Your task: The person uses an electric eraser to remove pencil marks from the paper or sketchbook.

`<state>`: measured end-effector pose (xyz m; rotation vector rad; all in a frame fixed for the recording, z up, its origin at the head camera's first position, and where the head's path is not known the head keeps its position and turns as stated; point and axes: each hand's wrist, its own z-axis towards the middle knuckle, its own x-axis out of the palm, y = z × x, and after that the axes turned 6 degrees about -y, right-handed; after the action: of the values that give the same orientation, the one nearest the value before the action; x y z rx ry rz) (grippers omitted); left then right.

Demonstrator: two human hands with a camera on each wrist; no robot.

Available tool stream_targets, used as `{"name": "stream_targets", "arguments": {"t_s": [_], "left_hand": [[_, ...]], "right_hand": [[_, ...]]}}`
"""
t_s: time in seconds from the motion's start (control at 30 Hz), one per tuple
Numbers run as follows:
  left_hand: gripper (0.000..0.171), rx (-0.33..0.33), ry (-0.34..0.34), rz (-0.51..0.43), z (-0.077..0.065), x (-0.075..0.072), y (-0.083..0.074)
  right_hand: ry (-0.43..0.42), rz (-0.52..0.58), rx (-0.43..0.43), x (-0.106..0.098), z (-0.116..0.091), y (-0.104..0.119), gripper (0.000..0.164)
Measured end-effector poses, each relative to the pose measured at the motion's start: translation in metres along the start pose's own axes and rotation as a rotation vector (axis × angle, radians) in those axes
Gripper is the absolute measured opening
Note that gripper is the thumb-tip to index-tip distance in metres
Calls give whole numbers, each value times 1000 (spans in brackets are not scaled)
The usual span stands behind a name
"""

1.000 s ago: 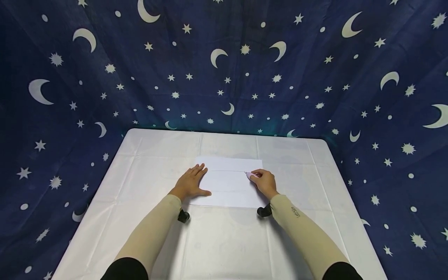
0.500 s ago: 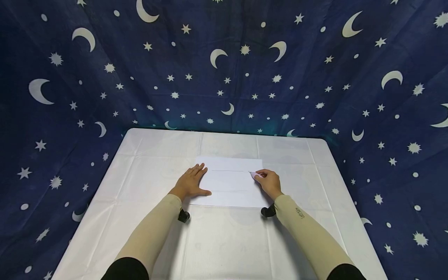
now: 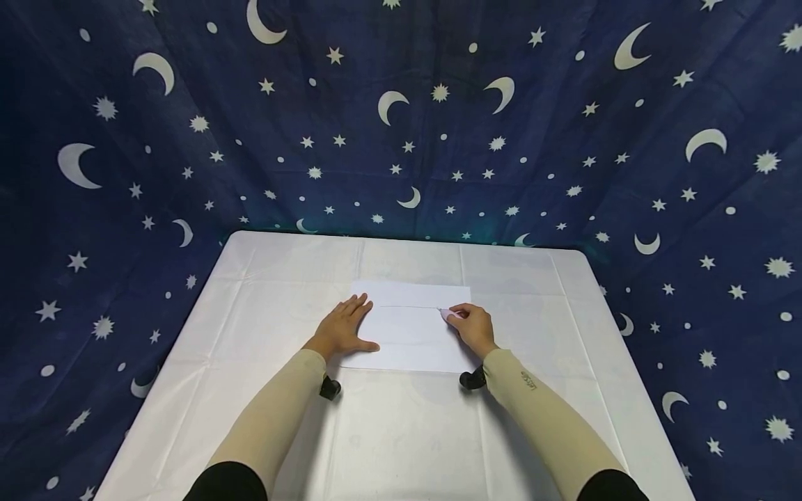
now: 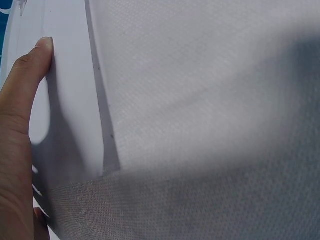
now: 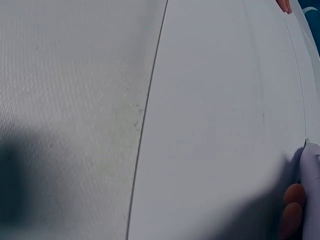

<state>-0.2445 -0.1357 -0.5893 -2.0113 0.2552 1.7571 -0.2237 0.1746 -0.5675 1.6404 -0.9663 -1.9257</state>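
Observation:
A white paper sheet [image 3: 413, 355] lies on the table with a thin dark line [image 5: 301, 82] running across its upper part. My left hand [image 3: 343, 325] rests flat over the sheet's left end, fingers spread; its thumb [image 4: 37, 62] presses on the paper in the left wrist view. At the right end, my right hand [image 3: 474, 328] pinches a pale purple craft knife [image 5: 311, 185]. The knife's small narrow tip touches or sits just over the line's right end. Most of the knife's body is hidden by the fingers.
A white cloth-like cover [image 3: 401, 431] with fold creases spreads over the table around the sheet. A dark blue curtain [image 3: 438, 139] with moons and stars hangs behind and at both sides. Black wrist cameras [image 3: 473, 379] sit under the wrists.
My right hand shifted slightly right with the craft knife half a second ago, then came back left to the line's right end. My left hand has stayed put on the paper.

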Motion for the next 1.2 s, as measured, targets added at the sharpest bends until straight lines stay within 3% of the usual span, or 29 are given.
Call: {"name": "stream_targets", "arguments": {"t_s": [0.47, 1.2], "left_hand": [[111, -11, -14, -8, -2, -3, 2], [112, -11, -9, 4, -1, 3, -1]], "right_hand": [[-22, -28, 3, -9, 2, -7, 22], [-11, 0, 9, 8, -3, 2, 22]]}}
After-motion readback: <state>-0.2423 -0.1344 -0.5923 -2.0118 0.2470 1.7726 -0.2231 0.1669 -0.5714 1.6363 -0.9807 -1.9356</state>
